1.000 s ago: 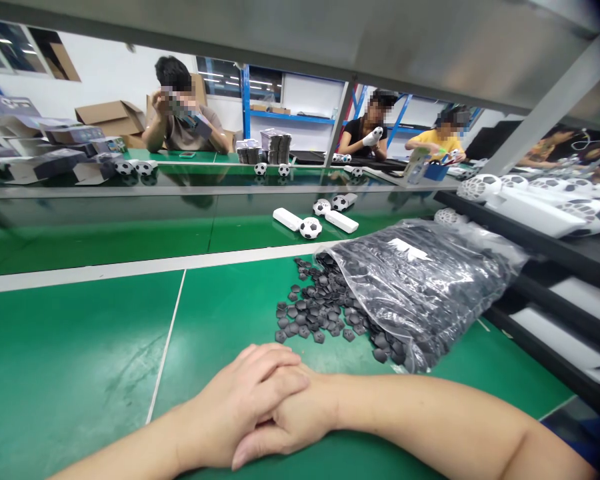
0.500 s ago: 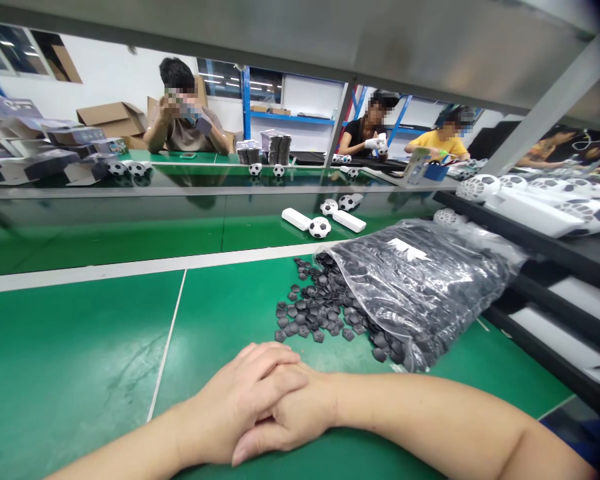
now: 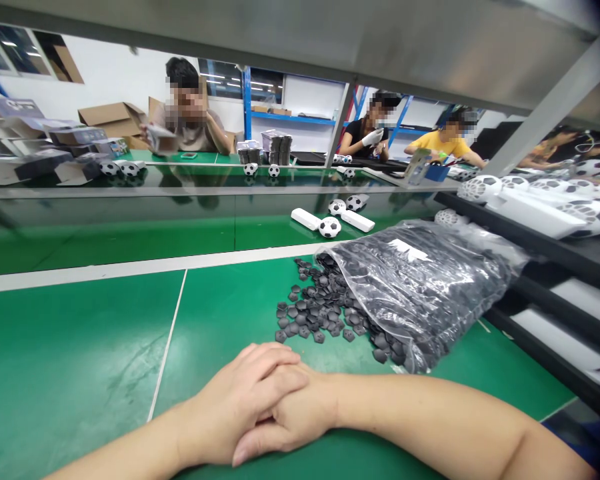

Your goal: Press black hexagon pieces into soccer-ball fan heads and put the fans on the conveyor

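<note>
1. The step in hand looks like a pause: the left hand (image 3: 240, 400) lies folded over the right hand (image 3: 293, 420) at the near edge of the green desk (image 3: 80, 353), both forearms flat on it.
2. Neither grip has hold of anything. The left fingers (image 3: 275, 380) curl loosely over the right hand, and the right fingers are mostly hidden beneath, so how far they are closed I cannot tell.
3. The nearest things are the small black pieces (image 3: 315, 310), loose in one pile on the desk just beyond the hands and apart from them, toward its right side.
4. They spill from the mouth of one clear plastic bag (image 3: 420, 287) lying on its side toward the right edge. The loose ones run to several dozen, and the bag holds far more than can be counted.
5. Judging from this, a next move would call for unclasping the hands and reaching forward a little to the pile; one piece would need a fingertip pinch, since they lie crowded and overlapping.
6. Beyond the white line, on the far strip of the desk, lie two white handles (image 3: 306, 219) and two football-patterned balls (image 3: 329, 227).
7. Three people sit across the far edge, and white parts fill the rack (image 3: 540, 213) at the right.
</note>
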### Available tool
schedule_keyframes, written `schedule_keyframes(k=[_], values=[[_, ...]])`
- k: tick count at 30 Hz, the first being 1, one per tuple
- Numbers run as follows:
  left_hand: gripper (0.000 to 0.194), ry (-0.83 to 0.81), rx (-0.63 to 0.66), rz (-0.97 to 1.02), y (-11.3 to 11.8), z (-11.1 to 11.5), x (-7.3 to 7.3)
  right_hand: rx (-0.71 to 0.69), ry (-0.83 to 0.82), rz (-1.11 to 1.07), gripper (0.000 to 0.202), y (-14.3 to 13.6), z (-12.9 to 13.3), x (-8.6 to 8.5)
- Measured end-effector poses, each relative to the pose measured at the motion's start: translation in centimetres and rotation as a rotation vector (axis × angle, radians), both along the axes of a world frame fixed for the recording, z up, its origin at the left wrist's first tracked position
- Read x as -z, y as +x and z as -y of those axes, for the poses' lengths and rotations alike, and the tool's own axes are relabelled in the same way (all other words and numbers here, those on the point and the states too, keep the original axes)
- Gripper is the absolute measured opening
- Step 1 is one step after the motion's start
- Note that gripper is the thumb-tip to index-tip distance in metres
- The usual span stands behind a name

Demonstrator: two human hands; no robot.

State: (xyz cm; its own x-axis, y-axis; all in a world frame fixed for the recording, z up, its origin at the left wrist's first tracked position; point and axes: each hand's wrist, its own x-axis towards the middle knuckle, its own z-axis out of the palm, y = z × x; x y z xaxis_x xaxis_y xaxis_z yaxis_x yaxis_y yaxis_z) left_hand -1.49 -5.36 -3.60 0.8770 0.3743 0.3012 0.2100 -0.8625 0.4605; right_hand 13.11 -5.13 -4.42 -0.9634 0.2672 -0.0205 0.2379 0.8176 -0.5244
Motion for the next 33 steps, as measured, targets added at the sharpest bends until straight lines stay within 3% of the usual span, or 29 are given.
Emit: schedule_keyframes(k=[33], values=[[0.058, 0.005, -0.016, -0.024, 0.03, 0.11, -0.05, 0.027, 0.073, -0.024, 0.043, 0.04, 0.15, 0.2]])
